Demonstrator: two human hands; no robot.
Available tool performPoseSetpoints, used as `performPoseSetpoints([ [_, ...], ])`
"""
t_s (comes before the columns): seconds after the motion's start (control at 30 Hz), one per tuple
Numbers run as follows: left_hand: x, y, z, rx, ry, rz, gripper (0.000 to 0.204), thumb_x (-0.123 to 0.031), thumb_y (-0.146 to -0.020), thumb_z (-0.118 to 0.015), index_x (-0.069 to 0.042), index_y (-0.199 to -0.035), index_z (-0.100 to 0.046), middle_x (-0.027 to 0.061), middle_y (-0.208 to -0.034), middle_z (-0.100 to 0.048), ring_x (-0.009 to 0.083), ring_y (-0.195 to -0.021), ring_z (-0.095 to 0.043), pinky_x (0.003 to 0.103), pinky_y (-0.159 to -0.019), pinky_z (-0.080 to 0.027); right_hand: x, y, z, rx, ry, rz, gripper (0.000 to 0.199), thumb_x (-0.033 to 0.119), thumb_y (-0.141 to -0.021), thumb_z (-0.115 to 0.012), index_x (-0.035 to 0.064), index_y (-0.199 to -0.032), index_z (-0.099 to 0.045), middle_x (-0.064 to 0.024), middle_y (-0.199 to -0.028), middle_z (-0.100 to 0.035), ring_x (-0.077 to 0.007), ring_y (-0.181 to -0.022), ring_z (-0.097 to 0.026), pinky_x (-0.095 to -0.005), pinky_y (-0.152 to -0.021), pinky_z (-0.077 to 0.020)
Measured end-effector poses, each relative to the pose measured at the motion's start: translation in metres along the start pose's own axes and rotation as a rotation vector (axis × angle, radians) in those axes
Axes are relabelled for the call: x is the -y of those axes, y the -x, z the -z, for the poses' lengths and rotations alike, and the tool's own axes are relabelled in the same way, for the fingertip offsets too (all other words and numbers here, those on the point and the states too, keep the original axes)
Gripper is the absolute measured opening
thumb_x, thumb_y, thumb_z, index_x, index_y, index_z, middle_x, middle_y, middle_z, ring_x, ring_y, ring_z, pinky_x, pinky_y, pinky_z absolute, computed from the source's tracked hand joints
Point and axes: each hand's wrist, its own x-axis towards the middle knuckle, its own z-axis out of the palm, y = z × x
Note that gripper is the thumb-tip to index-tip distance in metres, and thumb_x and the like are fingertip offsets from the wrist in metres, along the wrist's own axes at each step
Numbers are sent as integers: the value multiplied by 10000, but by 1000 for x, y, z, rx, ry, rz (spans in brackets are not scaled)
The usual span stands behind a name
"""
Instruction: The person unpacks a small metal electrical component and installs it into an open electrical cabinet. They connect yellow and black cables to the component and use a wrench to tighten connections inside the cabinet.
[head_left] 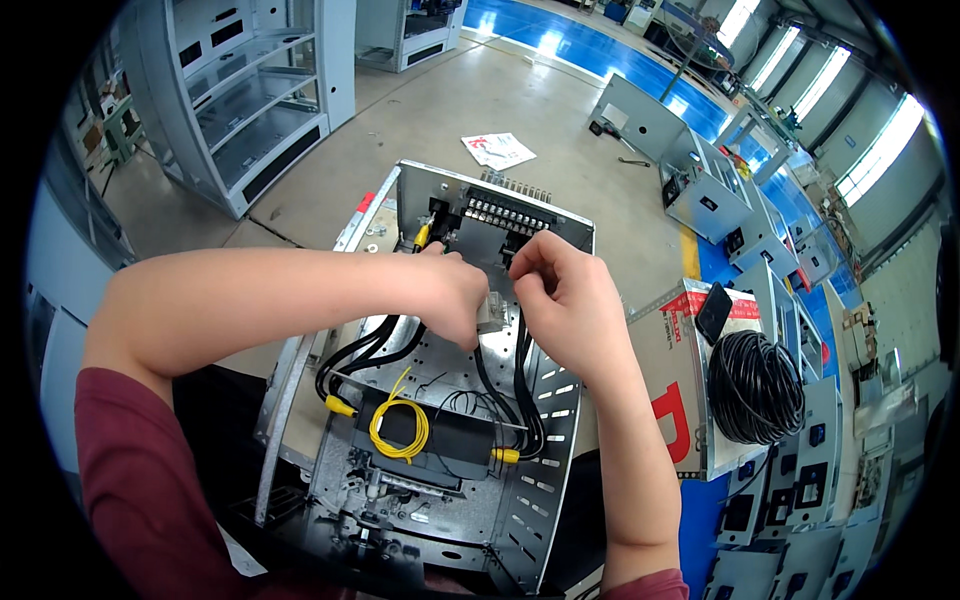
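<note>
Chassis [560, 420] of bare metal, its top uncovered, fills the middle of my view, and I have both hands at work inside its far half. The left hand [458, 297] reaches across from the chassis's left side, fingers curled in; a small translucent piece [492, 312] shows right beside them, though I cannot tell whether they grip it. My right hand [567, 305] comes over the chassis's right wall with thumb and forefinger pinched together; I cannot make out anything between the tips. Beyond the hands, along the chassis's far wall, I see a black terminal block [505, 212] with a row of screws. Black cables [521, 370] run down the chassis's near half to yellow sleeves [340, 406] beside a dark panel [465, 440], where a yellow wire coil [425, 430] lies. Right of the chassis stands a cardboard box [665, 345] bearing a phone [712, 312] and a black cable coil [757, 388]. Past the chassis's far end, a printed sheet [497, 150] lies on the floor [420, 130].
</note>
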Motion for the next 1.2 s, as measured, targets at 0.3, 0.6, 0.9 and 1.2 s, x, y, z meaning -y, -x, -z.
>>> performPoseSetpoints([
  [0.3, -3, -10, -7, 127, 76, 72, 388, -393, -829, -733, -29, -959, -775, 148, -921, -736, 362, -1066, -690, 695, -1168, -205, -3, -1, -3, -7, -8, 34, 129, 87, -877, -582, 7, -923, -672, -140, -747, -700, -283, -670, -685, -388, -664, -537],
  [0.6, -3, -8, -15, -49, 203, 65, 411, -343, -834, -773, -39, -1111, -750, 139, -1066, -756, 330, -1119, -696, 650, -1081, -284, 1, 1, -1, -9, 26, 25, 134, 85, -873, -581, 4, -925, -674, -147, -752, -704, -309, -692, -696, -399, -674, -539],
  [0.9, 0, -7, -15, 0, 66, 32, 518, -410, -823, -783, -143, -1261, -716, 114, -1107, -749, 337, -1205, -628, 646, -1158, -224, 2, 1, -1, -13, 11, 17, 132, 83, -871, -583, 1, -921, -673, -153, -745, -702, -316, -693, -699, -406, -667, -539],
  [1.2, -2, -2, -11, -93, -55, 7, 496, -508, -824, -749, -149, -1166, -752, 74, -994, -740, 317, -1193, -560, 570, -1131, -268, -5, -1, -3, -49, -98, 30, 118, 50, -889, -562, -9, -926, -657, -143, -717, -679, -261, -653, -674, -373, -649, -527],
])
